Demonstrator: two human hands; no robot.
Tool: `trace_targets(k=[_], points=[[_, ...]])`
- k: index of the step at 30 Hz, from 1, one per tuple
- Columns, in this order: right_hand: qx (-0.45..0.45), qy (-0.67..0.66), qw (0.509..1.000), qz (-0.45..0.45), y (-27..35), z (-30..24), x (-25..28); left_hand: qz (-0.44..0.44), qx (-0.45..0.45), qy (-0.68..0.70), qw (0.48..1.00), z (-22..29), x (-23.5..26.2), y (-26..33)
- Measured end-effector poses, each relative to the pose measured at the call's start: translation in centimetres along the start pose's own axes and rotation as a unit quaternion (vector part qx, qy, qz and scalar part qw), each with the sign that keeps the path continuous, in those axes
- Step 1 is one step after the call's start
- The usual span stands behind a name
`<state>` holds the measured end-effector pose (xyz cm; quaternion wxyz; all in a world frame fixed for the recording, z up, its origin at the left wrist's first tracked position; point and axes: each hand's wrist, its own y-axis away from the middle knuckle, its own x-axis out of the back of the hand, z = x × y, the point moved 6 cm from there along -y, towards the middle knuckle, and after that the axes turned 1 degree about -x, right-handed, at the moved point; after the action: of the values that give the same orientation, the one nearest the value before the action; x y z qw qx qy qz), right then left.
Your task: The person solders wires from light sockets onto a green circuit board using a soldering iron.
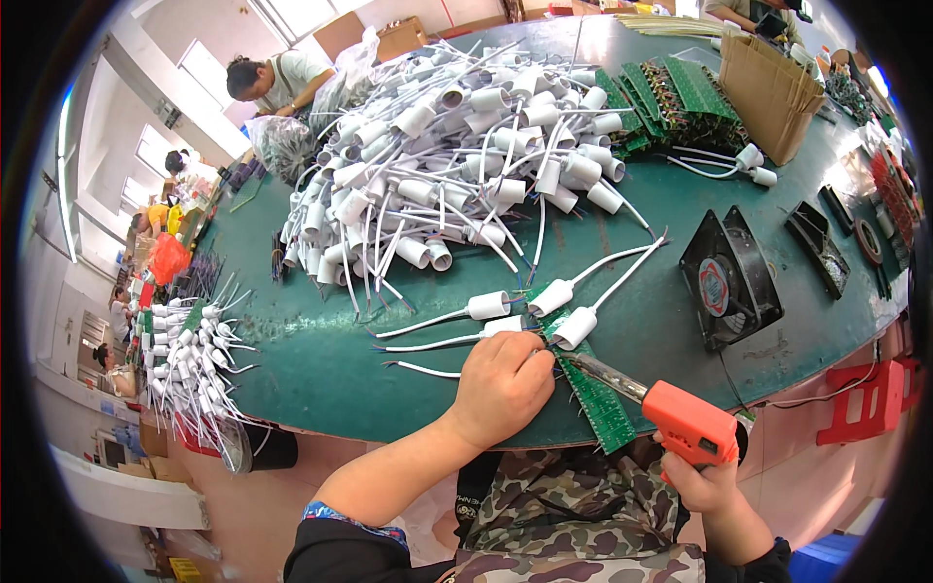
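My right hand [700, 481] grips an orange pistol-style soldering iron [688, 423], its metal barrel pointing up and left. The tip end reaches a long green circuit board strip [601, 408] close to my left fingers. My left hand [505, 384] is closed over the left side of that strip, fingers curled; what they pinch is hidden. A white cable [425, 369] runs out from under this hand to the left. White lamp holders with cables lie along both sides of the strip, one [488, 305] on the left and another [574, 328] on the right.
A big heap of white lamp holders [418, 185] covers the table's far middle, with stacked green boards [680, 97] and a cardboard box [768, 97] beyond. A black fan [729, 282] stands at right. More lamp holders [190, 360] lie left. Co-workers sit farther off.
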<state>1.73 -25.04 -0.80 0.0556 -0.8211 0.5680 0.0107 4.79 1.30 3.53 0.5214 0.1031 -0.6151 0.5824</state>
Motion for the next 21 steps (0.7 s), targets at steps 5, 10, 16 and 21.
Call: trace_targets(k=[5,10,16,21], points=[[0.007,0.027,1.000,0.000,-0.14,-0.12,-0.05,-0.001,0.001,0.003,1.000,0.03,0.05,-0.07],[-0.017,0.002,1.000,0.008,-0.03,0.18,-0.07,-0.002,0.001,0.002,1.000,0.02,0.02,-0.07],[-0.013,0.020,1.000,-0.002,-0.15,-0.15,-0.25,-0.002,-0.003,0.003,1.000,0.04,-0.05,-0.06],[0.055,0.059,0.995,-0.049,-0.33,0.07,-0.31,-0.007,0.001,-0.001,1.000,0.06,-0.12,-0.02]])
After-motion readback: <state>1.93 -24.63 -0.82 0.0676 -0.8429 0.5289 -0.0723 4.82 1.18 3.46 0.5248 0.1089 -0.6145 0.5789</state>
